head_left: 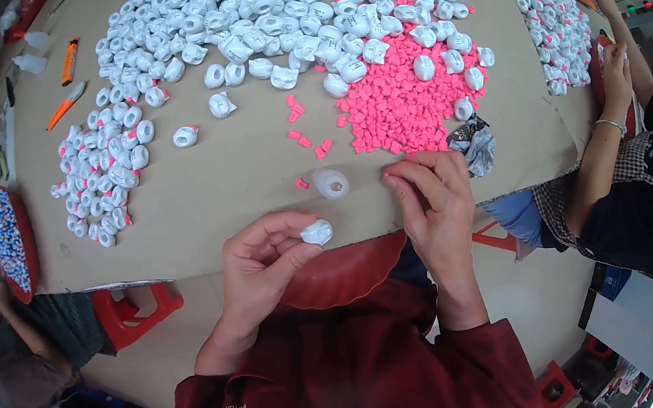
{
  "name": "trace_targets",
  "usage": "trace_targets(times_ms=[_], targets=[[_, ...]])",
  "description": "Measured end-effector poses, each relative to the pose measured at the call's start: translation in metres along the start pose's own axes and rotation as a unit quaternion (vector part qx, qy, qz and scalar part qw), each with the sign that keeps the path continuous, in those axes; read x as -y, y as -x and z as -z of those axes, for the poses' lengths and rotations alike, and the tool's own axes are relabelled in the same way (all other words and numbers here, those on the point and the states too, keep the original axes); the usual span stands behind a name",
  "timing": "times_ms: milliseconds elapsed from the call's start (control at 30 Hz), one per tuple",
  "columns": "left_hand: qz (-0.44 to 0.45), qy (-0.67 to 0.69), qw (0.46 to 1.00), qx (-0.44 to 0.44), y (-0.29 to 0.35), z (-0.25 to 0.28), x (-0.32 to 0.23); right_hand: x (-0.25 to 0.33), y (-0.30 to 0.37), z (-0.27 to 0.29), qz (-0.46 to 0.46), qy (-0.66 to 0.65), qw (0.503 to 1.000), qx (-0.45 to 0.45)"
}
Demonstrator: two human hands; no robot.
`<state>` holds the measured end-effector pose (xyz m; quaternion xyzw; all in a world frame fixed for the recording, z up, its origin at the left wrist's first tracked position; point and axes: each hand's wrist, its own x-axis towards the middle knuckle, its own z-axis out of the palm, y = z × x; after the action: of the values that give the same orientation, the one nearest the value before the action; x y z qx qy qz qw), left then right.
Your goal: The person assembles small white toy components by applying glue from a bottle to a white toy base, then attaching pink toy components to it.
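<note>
My left hand (261, 260) pinches a small white hollow plastic piece (317, 233) between thumb and fingers, just over the table's near edge. To the right, my right hand (437, 208) is closed, thumb against fingertips, on a small pink piece (388, 178) that barely shows. Between my hands stands a translucent white squeeze bottle (329, 184), seen from above, with one loose pink piece (301, 184) beside it. Beyond my right hand lies a large heap of pink pieces (397, 96). Several more pink pieces are scattered left of that heap.
White pieces (246, 6) cover much of the far table (253, 159); another group (99, 170), some with pink parts, lies left. Crumpled dark plastic (475, 143) sits beside the pink heap. Orange cutters (64, 106) lie far left. A red basin (345, 274) is below the near edge. Co-workers sit on both sides.
</note>
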<state>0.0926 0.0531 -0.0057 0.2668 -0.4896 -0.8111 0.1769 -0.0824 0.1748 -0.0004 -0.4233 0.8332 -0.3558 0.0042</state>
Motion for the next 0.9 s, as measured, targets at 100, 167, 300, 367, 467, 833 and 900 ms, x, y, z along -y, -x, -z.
trace_targets(times_ms=[100, 167, 300, 367, 467, 833, 900], targets=[[-0.007, -0.022, 1.000, -0.010, -0.001, -0.006, -0.003, 0.012, 0.009, 0.007, 0.002, -0.102, 0.995, 0.000], [-0.011, -0.031, 0.999, -0.014, -0.002, -0.011, -0.004, 0.026, 0.017, 0.010, -0.134, -0.354, 0.923, 0.074], [-0.026, -0.055, 0.998, -0.013, 0.000, -0.011, 0.001, 0.033, 0.016, 0.009, -0.103, -0.314, 0.929, 0.167], [-0.036, -0.074, 0.997, -0.005, 0.000, -0.009, 0.003, 0.036, 0.013, 0.012, -0.118, -0.304, 0.925, 0.196], [-0.045, -0.121, 0.992, 0.012, -0.002, -0.007, 0.002, 0.037, 0.011, 0.011, -0.157, -0.301, 0.913, 0.226], [-0.074, -0.197, 0.977, 0.043, -0.005, -0.001, 0.002, 0.031, 0.015, -0.007, -0.006, -0.256, 0.958, 0.127], [-0.046, -0.116, 0.992, 0.020, -0.004, -0.005, 0.001, 0.035, 0.017, -0.010, -0.005, -0.243, 0.967, 0.076]])
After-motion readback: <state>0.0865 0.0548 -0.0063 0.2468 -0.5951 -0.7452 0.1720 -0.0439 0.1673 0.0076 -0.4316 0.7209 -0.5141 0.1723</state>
